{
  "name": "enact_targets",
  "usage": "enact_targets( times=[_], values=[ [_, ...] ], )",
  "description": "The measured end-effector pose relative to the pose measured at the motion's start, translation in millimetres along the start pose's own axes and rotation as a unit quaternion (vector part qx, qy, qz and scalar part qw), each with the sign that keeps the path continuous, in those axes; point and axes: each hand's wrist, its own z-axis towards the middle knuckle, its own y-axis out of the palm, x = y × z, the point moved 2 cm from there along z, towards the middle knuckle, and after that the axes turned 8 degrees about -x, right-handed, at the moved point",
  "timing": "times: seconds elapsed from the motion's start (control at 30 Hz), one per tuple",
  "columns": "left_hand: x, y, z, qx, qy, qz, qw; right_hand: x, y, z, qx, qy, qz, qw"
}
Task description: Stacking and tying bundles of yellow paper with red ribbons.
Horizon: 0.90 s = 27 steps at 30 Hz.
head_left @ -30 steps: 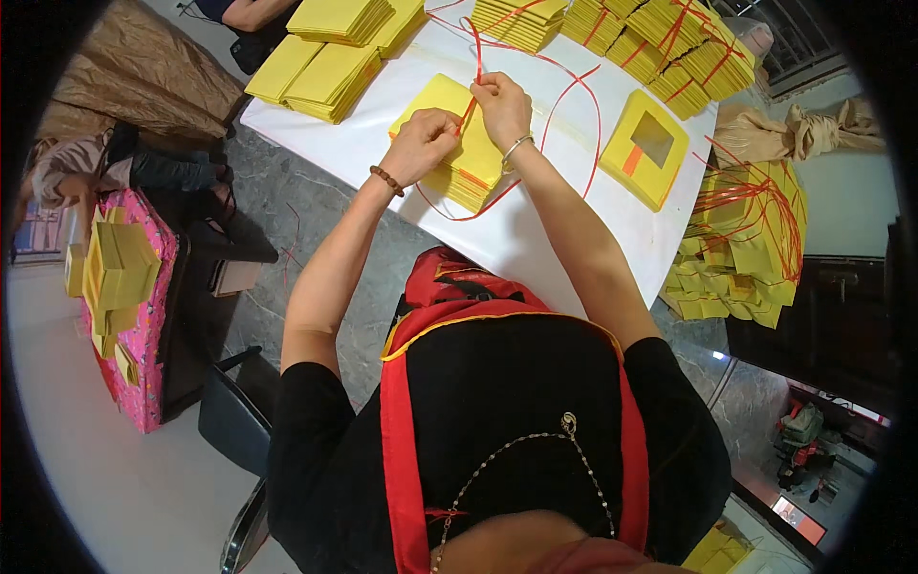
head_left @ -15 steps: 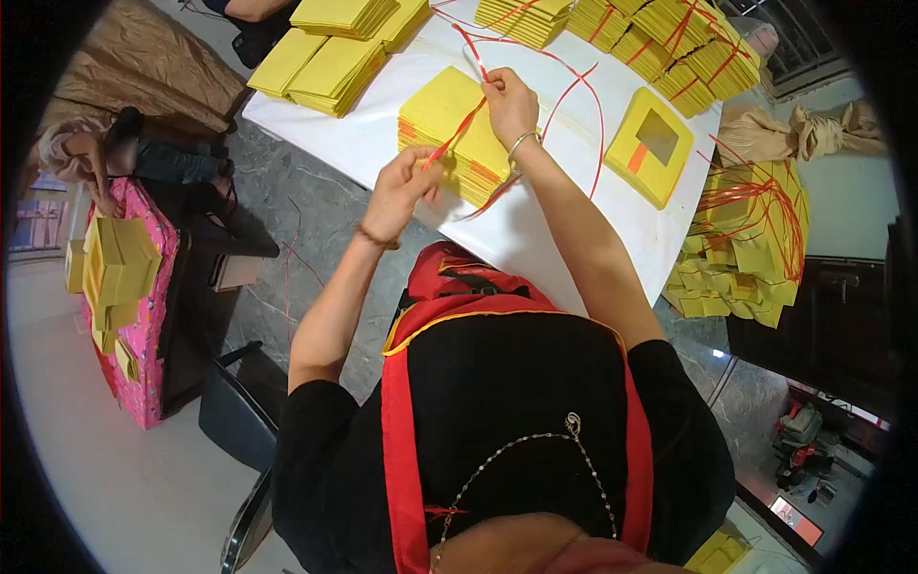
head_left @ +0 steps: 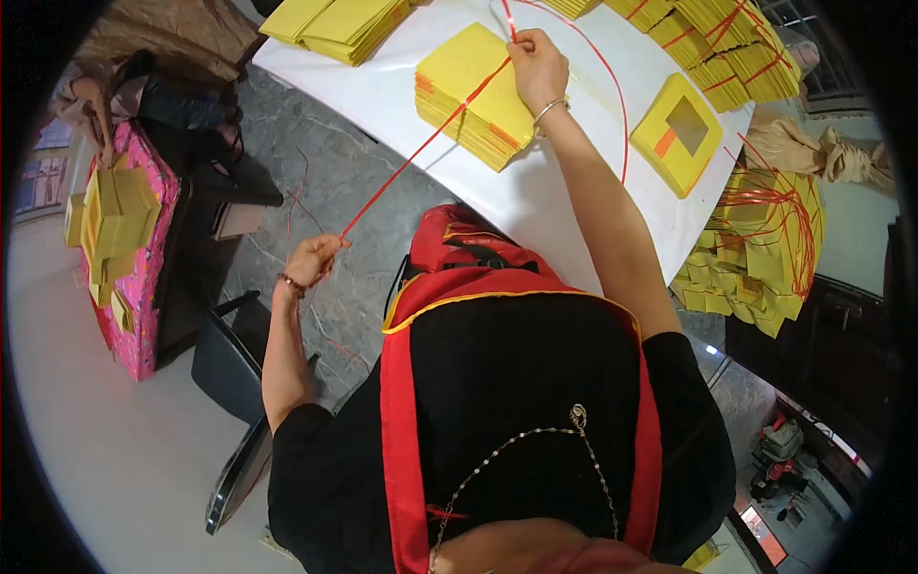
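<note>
Red plastic string [head_left: 421, 148], thin and pulled taut, runs in a straight diagonal from my left hand [head_left: 314, 260] up to my right hand [head_left: 537, 65] across the stack of yellow paper sheets [head_left: 475, 96]. My left hand is drawn well out to the side, off the table and over the grey stone floor [head_left: 335, 182], its fingers closed around the lower end of the string. My right hand rests at the far edge of the stack, fingers pinched shut on the string where it crosses the top sheet; a silver bangle sits on that wrist. The stack lies on the white tabletop [head_left: 535, 201], near its front edge, with orange marks showing on its corners. From my right hand more of the same red string loops away in a wide curve over the white surface and comes back down beside my forearm. To the right of that loop lies a separate yellow square packet with a grey and orange panel [head_left: 681, 134]. Loose yellow paper bundles [head_left: 335, 24] sit at the table's far left corner, and tied bundles crossed with red string [head_left: 727, 43] crowd its far right. Below the table's right edge, a heap of yellow bundles tangled in red string [head_left: 765, 249]. At the far left stands a pink patterned bag filled with yellow paper [head_left: 124, 239].
</note>
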Motion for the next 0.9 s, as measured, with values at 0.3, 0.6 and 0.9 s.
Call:
enact_targets(
  times=[0.3, 0.6, 0.9],
  values=[
    [-54, -11, 9, -0.042, -0.058, -0.023, 0.997, 12, -1, 7, -0.02, 0.07, 0.056, 0.996],
    [-142, -22, 31, -0.098, -0.154, 0.377, 0.908, 7, 0, 3, -0.012, 0.053, 0.071, 0.996],
    [143, 85, 86, 0.223, 0.405, 0.081, 0.883, 7, -4, 4, 0.011, 0.025, 0.035, 0.999]
  ],
)
